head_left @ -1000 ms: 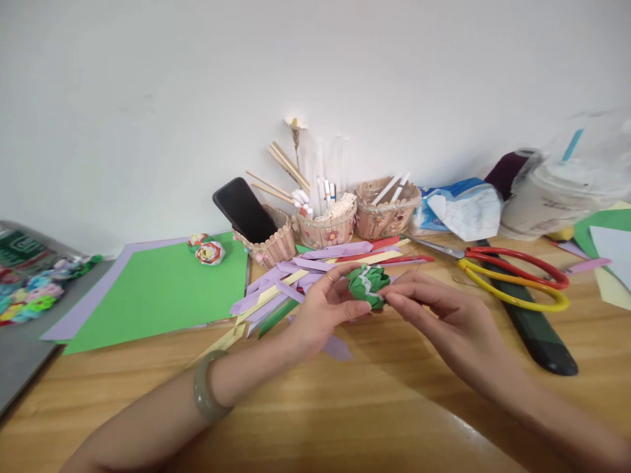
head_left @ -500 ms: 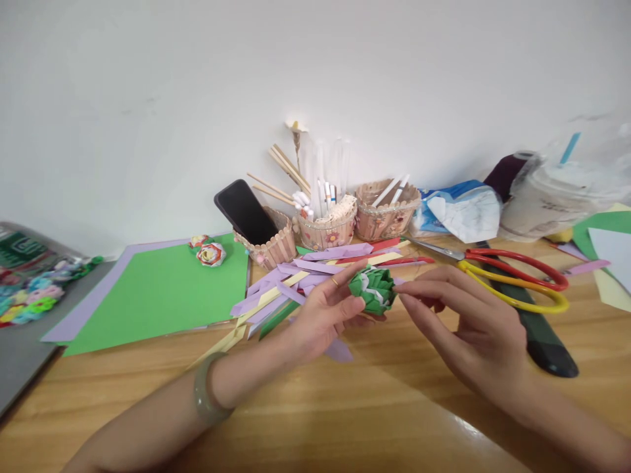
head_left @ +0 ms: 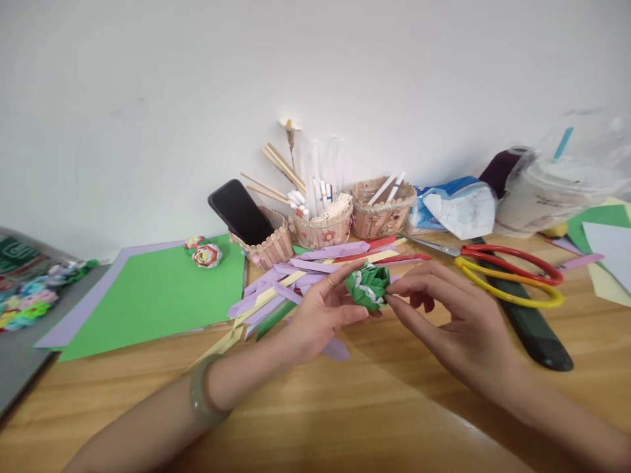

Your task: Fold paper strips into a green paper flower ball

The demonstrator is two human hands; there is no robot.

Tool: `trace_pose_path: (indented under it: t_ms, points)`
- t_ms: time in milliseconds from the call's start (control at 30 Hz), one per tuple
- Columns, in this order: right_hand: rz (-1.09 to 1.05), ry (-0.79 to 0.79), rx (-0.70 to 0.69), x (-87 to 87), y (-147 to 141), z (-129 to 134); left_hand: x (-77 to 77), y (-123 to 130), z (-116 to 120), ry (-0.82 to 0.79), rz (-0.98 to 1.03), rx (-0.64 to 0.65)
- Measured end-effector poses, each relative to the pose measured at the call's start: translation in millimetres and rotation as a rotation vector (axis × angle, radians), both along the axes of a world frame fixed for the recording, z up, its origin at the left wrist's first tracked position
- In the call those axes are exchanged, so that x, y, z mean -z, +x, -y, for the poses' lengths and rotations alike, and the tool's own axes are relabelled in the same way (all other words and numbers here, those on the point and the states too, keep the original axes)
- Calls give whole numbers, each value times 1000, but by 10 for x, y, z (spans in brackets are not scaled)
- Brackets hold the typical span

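Over the middle of the wooden table (head_left: 296,420), just on the near side of a loose heap of paper strips (head_left: 340,252), the folded green-and-white paper piece (head_left: 367,287) is held between both hands. The left hand (head_left: 315,315) cradles it from the left, thumb along its lower front and fingers around behind. The right hand (head_left: 453,322) has thumb and forefinger pressed together in a pinch at its right edge; the other fingers are curled.

Half a second ago the piece showed its jagged green rim toward the right. Now it is turned a little — its pale zigzag band and overlapping folds show differently — and the right fingertips have come in slightly closer to the left hand. The whole view has shifted slightly too, with the surroundings sitting a bit farther left.

The red-and-yellow-handled scissors (head_left: 532,303) still lie across the long dark tool (head_left: 537,338) at the right. The phone (head_left: 239,210) leans in the leftmost basket (head_left: 271,251), and two small paper rosettes (head_left: 207,255) rest on the green sheet (head_left: 148,295).
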State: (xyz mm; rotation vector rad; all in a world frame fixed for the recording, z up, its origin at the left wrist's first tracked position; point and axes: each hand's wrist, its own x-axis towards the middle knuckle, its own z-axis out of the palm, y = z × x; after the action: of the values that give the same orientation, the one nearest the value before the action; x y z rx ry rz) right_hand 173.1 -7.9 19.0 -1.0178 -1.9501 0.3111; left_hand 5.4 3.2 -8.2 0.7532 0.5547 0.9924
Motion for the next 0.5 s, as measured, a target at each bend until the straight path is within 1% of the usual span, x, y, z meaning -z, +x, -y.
trace_pose_path:
  t_ms: [100,267,367,500]
  points:
    - [15,31,-14,-14,0,9,20,13,-5,30,-19,-42]
    - [28,56,-13,-28,6,18,82,11,-17,158,-91,-100]
    - [27,24,-40,-30,-2,12,104,-9,-18,208,-137,-98]
    - [5,-65,-19,-41,-12,6,115,-30,-14,247,-183,-96]
